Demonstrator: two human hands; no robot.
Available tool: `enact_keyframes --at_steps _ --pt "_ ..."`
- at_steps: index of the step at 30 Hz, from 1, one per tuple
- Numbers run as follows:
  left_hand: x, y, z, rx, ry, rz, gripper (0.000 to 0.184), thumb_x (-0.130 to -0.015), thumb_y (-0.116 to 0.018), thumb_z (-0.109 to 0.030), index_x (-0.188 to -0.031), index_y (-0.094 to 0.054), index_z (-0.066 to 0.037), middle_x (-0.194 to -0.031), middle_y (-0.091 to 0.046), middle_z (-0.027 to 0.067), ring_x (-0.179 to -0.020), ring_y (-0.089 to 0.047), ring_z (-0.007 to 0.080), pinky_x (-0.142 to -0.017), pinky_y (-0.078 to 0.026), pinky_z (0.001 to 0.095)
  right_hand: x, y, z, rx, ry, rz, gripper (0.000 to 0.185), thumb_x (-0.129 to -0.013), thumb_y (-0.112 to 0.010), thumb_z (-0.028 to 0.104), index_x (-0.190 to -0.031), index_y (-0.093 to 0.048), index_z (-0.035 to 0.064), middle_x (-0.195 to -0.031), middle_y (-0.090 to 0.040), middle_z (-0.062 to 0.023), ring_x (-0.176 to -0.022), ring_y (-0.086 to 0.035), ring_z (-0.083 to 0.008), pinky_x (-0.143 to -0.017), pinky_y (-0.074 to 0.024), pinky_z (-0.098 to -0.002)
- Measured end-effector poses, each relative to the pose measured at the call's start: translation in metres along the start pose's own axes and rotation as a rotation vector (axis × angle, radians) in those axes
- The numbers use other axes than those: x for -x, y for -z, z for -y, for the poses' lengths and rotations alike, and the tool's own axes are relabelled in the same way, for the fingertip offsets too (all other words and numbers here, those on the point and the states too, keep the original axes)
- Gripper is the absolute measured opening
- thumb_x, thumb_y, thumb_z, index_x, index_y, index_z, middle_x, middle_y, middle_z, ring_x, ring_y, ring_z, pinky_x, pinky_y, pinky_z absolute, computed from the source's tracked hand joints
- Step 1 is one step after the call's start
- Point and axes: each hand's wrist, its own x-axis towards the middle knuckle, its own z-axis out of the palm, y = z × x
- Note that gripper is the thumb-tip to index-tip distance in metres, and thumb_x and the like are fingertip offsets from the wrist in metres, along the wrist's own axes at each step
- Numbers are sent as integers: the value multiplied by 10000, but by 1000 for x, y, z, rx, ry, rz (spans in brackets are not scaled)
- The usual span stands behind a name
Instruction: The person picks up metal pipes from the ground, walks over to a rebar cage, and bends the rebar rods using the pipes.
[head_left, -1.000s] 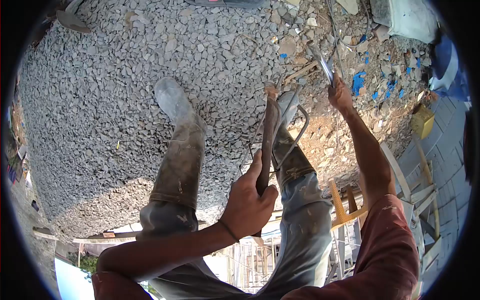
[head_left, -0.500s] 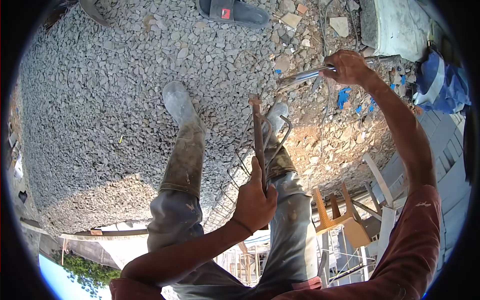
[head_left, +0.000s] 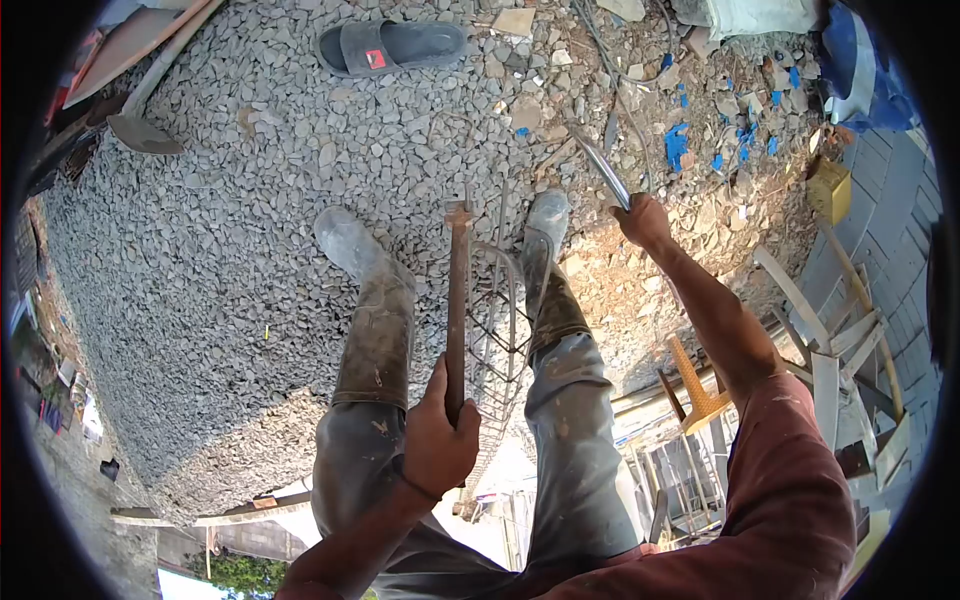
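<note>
My left hand [head_left: 440, 440] is closed around a rusty metal bar [head_left: 457, 300] with a short crosspiece at its far end. The bar points away from me, between my legs. Just right of it stands a rebar cage [head_left: 495, 335], its long rods and bent ties running between my boots. My right hand [head_left: 643, 222] grips one end of a shiny metal rod [head_left: 604, 172], whose far end slants up and left over the rubble. Whether that rod is hollow I cannot tell.
Grey gravel [head_left: 220, 280] lies around my left boot [head_left: 365, 260]; rubble and blue scraps [head_left: 677, 148] lie on the right. A dark sandal [head_left: 395, 48] rests ahead. A shovel blade [head_left: 145, 135] is upper left, and a tan plastic chair [head_left: 695, 390] stands behind on the right.
In view, my left hand and the rusty bar have shifted left, apart from the bent rebar ends. My right hand has come lower and closer, turning the shiny rod more upright. The camera view has shifted.
</note>
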Motion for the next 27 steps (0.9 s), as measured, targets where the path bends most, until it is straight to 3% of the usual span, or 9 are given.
enact_keyframes --at_steps 4,6,7,11,14,17,20,22,27 --pt "16 67 -23 -129 67 99 438 -913 -522 -61 -1324 -457 76 -699 -569 53 -466 -540 100 -433 -435 254 -22 -113 -95 -237 -141 -86 421 -875 -653 356 -1000 -578 -38 -905 -660 -328 -868 -662 -482 -774 -536 -507" --pt "15 91 -42 679 542 194 340 -926 -521 -69 -1247 -492 40 -687 -548 36 -445 -509 80 -405 -404 236 -36 -151 -111 -264 -215 -148 346 -901 -597 288 -1015 -540 -34 -909 -652 -343 -878 -656 -492 -770 -530 -529" --pt "16 86 -45 651 553 205 340 -926 -521 -69 -1247 -492 40 -687 -548 36 -445 -509 80 -405 -404 236 -40 -167 -119 -260 -252 -187 306 -910 -567 254 -1017 -522 -29 -909 -650 -346 -877 -654 -496 -763 -527 -540" --pt "30 52 -34 -303 323 141 270 -963 -545 -125 -1189 -489 12 -690 -521 15 -419 -464 60 -361 -344 226 -57 -228 -140 -308 -147 -332 184 -889 -438 143 -1005 -519 24 -754 -624 -293 -793 -637 -476 -719 -508 -557" --pt "6 28 -40 333 363 18 219 -968 -568 -129 -1129 -509 8 -692 -506 15 -458 -453 71 -395 -361 229 -23 -223 -129 -415 -326 -212 305 -964 -377 211 -1145 -522 15 -1251 -497 -324 -1120 -528 -505 -952 -453 -509" --pt "-53 -10 -54 638 396 -108 181 -989 -555 -160 -1089 -528 -11 -723 -506 14 -534 -467 78 -435 -375 220 63 -217 -121 -516 -326 -170 341 -958 -402 212 -1190 -509 -14 -1211 -524 -323 -1069 -548 -458 -940 -456 -495" --pt "-81 -13 -50 514 272 -208 142 -1018 -515 -194 -986 -519 -56 -737 -490 -7 -568 -464 74 -450 -409 215 166 -298 -123 -727 -236 -305 399 -879 -514 238 -1088 -502 -102 -956 -606 -346 -925 -578 -488 -847 -478 -510" --pt "-68 -12 -62 391 185 -228 168 -1024 -508 -226 -948 -507 -76 -741 -491 -9 -572 -467 71 -447 -430 210 255 -340 -115 -1007 -421 -236 418 -844 -648 268 -1097 -535 -45 -987 -616 -326 -953 -598 -491 -828 -486 -523" --pt "-33 12 -148 -53 297 -134 239 -1011 -527 -304 -861 -540 -119 -663 -555 5 -507 -529 117 -452 -479 237 483 -428 -48 -1101 -924 -25 316 -857 -553 266 -971 -556 -28 -910 -655 -260 -915 -644 -428 -811 -509 -509"
